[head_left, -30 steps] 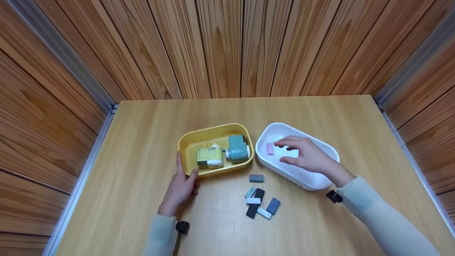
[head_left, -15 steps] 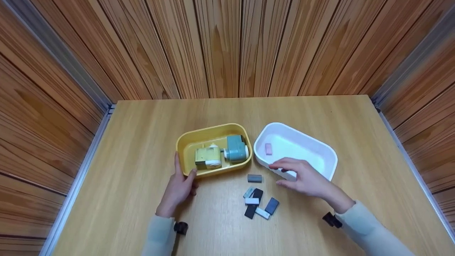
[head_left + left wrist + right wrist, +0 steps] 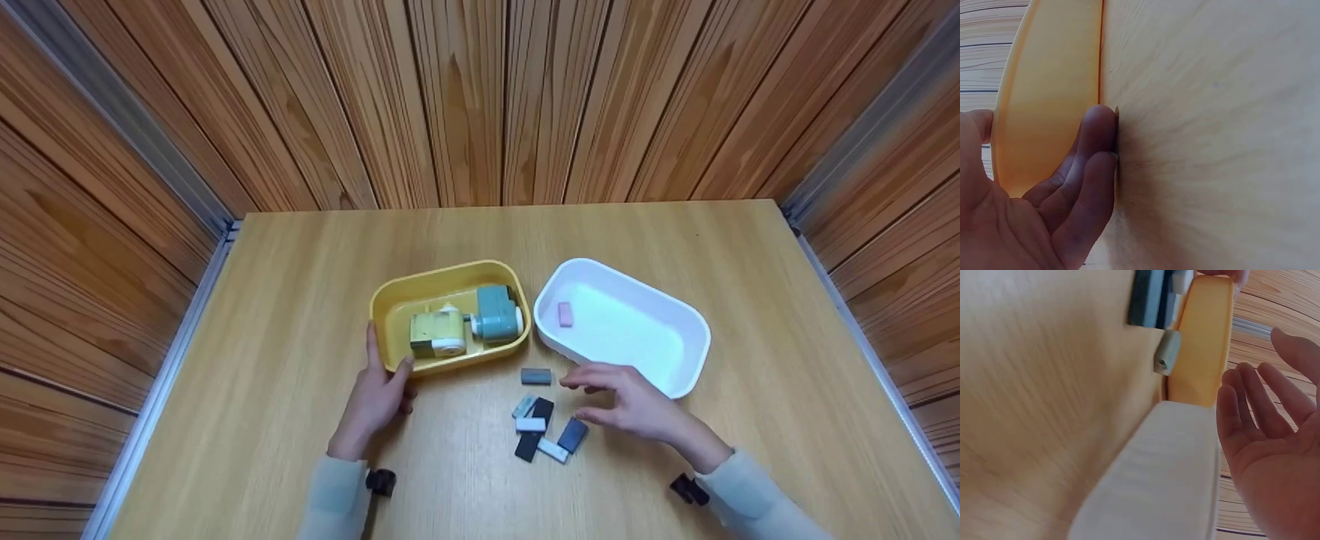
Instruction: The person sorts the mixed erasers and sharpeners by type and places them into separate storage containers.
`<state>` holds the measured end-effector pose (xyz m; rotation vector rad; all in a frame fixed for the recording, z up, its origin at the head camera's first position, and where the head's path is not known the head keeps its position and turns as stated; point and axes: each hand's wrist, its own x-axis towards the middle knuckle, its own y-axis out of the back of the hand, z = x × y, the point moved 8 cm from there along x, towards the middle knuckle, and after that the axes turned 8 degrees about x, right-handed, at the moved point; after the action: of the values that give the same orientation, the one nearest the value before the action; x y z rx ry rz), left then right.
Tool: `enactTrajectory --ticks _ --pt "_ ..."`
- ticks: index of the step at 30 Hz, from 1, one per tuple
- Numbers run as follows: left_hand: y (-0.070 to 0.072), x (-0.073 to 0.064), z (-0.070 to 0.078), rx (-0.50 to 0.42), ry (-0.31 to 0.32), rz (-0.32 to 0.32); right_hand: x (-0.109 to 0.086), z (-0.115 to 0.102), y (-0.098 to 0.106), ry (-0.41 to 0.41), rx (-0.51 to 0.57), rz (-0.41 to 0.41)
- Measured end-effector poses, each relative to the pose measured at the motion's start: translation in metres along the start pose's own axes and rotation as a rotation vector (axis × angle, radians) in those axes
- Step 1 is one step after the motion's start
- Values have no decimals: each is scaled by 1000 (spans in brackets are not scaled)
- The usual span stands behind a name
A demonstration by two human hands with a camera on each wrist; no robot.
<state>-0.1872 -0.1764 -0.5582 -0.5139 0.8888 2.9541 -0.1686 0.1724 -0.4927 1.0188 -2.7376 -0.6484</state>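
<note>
My left hand (image 3: 375, 401) holds the near-left corner of a yellow bin (image 3: 442, 274), thumb at the front rim and index finger along the left wall. In the left wrist view, the other fingertips (image 3: 1098, 121) rest low by its wall. Inside the bin are a yellow-green boxy device (image 3: 439, 328) and a teal one (image 3: 495, 311), both with white parts. My right hand (image 3: 626, 405) holds nothing, fingers spread and slightly bent, just right of several small blocks. Nearest to it are a dark blue block (image 3: 573, 435) and a grey block (image 3: 535, 376).
A white bin (image 3: 634, 330) beside the yellow one has a pink block (image 3: 565, 314) in it. Black blocks (image 3: 527, 446) lie under a white block (image 3: 531, 424), next to a pale blue block (image 3: 525, 406) and another white block (image 3: 553, 450). Wood-panelled walls (image 3: 472, 105) surround the table.
My right hand has come back out of the white bin toward the near side, now beside the blocks. The left hand keeps its place on the yellow bin.
</note>
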Motion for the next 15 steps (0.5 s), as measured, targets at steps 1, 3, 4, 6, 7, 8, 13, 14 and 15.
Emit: enactTrajectory --ticks 1,3,4,6,7,8,13,14,15 --pt "0 0 0 -4 3 1 0 2 -2 -5 1 -8" --pt "-1 0 -1 -3 -2 1 -1 7 -5 -17 -10 -24" --pt "-1 0 -1 -3 -3 0 -1 9 -6 -24 -19 -33" --pt "-1 1 -1 -3 -6 1 -2 13 -10 -43 -45 -56" --pt "-1 1 -1 -4 -6 1 -3 15 -12 -54 -64 -69" --pt "-1 1 -1 -3 -6 1 -4 17 -15 -66 -84 -83" --pt "-1 1 -2 -15 -2 -6 -7 26 -24 -105 -158 -147" --pt "-1 1 -2 -17 -2 -7 -7 27 -26 -105 -157 -158" --pt "-1 1 -2 -18 -3 -7 -8 28 -28 -99 -153 -170"
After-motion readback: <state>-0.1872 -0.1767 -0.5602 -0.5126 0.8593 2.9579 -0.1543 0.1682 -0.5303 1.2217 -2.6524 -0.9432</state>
